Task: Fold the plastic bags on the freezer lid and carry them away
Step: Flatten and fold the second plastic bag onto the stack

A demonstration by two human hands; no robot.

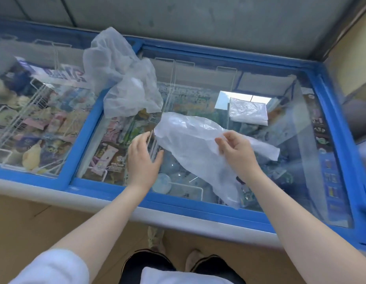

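My right hand [236, 149] pinches the flattened plastic bag [195, 152], its long axis slanting toward me; my open left hand [144, 157] lies just left of it.

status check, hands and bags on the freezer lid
Right hand pinching flat bag; left hand open beside it. Crumpled bag waits behind, folded bag done. Nothing blocking.

Small shop: glass-lidded chest freezer [198, 208] w/ packaged ice creams [108, 158] in wire baskets.
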